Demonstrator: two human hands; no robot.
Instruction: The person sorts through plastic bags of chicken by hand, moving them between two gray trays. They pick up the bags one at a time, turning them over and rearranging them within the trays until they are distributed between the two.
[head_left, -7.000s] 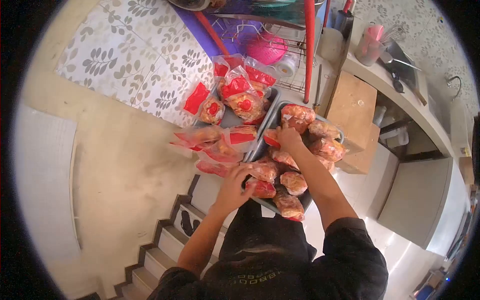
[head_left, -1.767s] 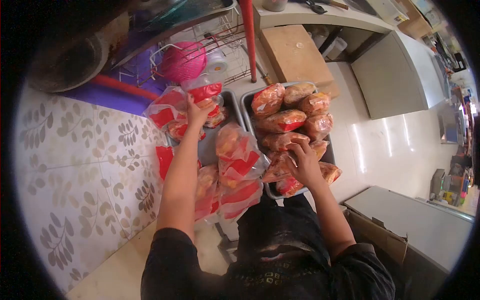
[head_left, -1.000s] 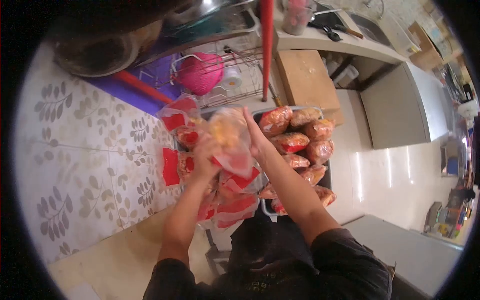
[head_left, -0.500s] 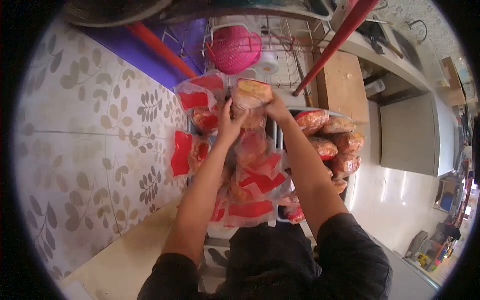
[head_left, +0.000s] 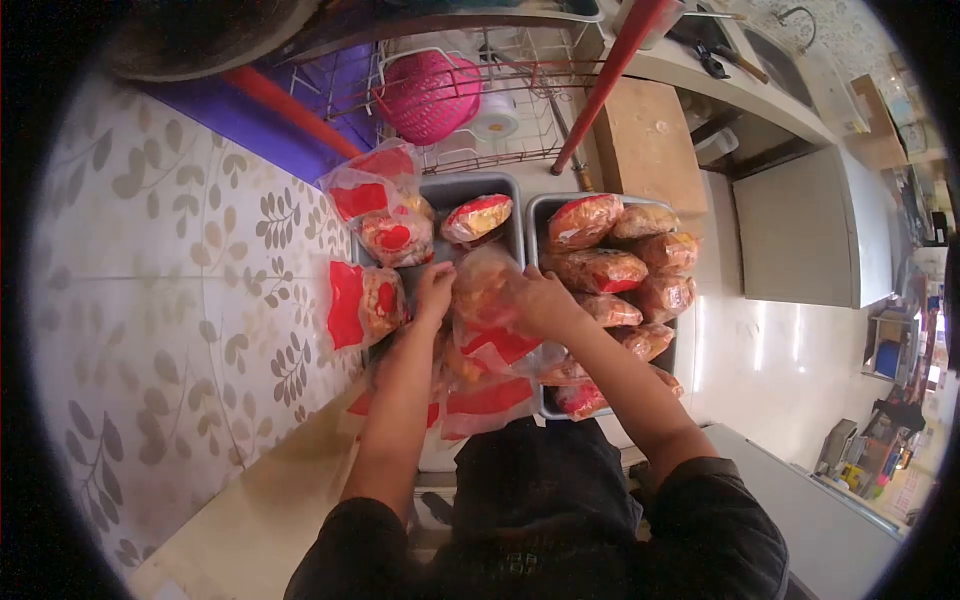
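A clear and red plastic bag of food (head_left: 485, 288), slightly blurred, is between my hands above the left grey tray (head_left: 513, 190). My right hand (head_left: 548, 305) grips its right side, with fingers closed. At its left edge, my left hand (head_left: 434, 290) has its fingers drawn together on the plastic. Near the tray's far end lies a folded package (head_left: 478, 218), touched by neither hand. Open-topped bags with red bands, such as one bag (head_left: 397, 235) and another bag (head_left: 368, 305), sit along the left side.
A second grey tray (head_left: 535, 215) on the right holds several folded packages (head_left: 597, 270). Beyond the trays stand a wire rack (head_left: 520, 70) with red posts and a pink basket (head_left: 428, 97). A brown box (head_left: 650, 140) is at the back right. A patterned wall (head_left: 190, 270) borders the left.
The package held earlier now lies at the left tray's far end, released. Both hands have come back toward my body and onto another bag. The view has shifted slightly.
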